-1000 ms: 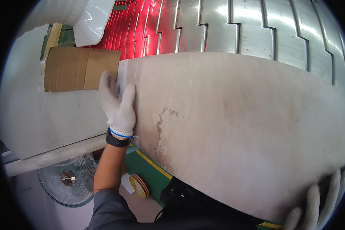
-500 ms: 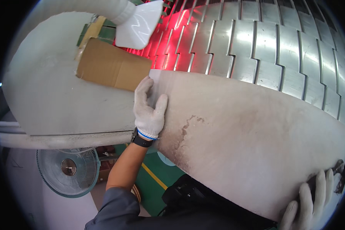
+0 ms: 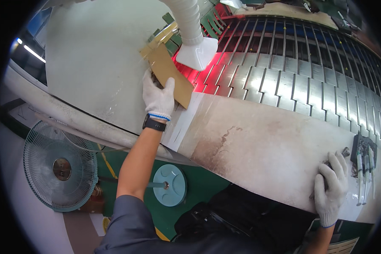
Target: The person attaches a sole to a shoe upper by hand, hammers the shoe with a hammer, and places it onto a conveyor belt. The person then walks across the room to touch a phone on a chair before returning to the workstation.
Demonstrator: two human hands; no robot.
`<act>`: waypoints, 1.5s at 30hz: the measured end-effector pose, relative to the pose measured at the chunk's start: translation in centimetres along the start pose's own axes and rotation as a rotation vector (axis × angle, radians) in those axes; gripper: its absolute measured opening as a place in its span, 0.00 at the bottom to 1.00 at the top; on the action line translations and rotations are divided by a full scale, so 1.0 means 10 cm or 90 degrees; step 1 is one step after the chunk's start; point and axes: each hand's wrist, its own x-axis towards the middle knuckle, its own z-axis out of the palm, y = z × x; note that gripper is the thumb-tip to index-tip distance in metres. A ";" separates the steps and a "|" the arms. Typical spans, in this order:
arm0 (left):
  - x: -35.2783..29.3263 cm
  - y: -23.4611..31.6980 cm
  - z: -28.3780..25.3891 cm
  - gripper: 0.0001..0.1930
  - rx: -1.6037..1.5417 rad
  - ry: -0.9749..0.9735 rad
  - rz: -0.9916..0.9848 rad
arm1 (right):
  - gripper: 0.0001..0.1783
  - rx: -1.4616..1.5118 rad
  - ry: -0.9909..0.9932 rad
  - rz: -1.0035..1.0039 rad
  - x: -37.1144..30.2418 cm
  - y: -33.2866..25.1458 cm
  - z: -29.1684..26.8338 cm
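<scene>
The gloved right hand (image 3: pixel 331 186) curls its fingers over the near edge of a large stained sheet (image 3: pixel 266 148) lying on the slatted metal bed (image 3: pixel 309 80). Farther off, the gloved left hand (image 3: pixel 158 96) lies with fingers spread flat on the sheet's far corner, touching a brown cardboard piece (image 3: pixel 173 76) beneath a white suction nozzle (image 3: pixel 197 53).

I see the large stained pale sheet (image 3: pixel 275 148) lying on the slatted metal bed (image 3: pixel 309 84), with the brown cardboard piece (image 3: pixel 173 76) at its far left corner. The white extraction hood (image 3: pixel 197 53) hangs just behind that cardboard. The pale green pedestal fan (image 3: pixel 59 165) stands on the floor below left.
</scene>
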 end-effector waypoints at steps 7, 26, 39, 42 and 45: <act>0.36 0.15 0.32 0.32 0.238 -0.042 0.147 | 0.11 -0.020 0.045 -0.027 0.02 -0.01 0.03; 1.04 0.36 0.89 0.28 0.159 -0.020 0.265 | 0.09 -0.034 0.081 -0.042 0.04 -0.04 0.15; 1.74 0.28 1.72 0.47 -0.078 0.109 0.216 | 0.08 -0.040 0.124 -0.057 0.12 -0.08 0.14; 1.70 0.41 1.76 0.49 0.097 0.196 0.199 | 0.08 -0.042 0.121 -0.059 0.11 -0.08 0.11; 1.71 0.42 1.67 0.50 0.058 0.169 0.215 | 0.08 -0.033 0.120 -0.058 0.14 -0.12 0.09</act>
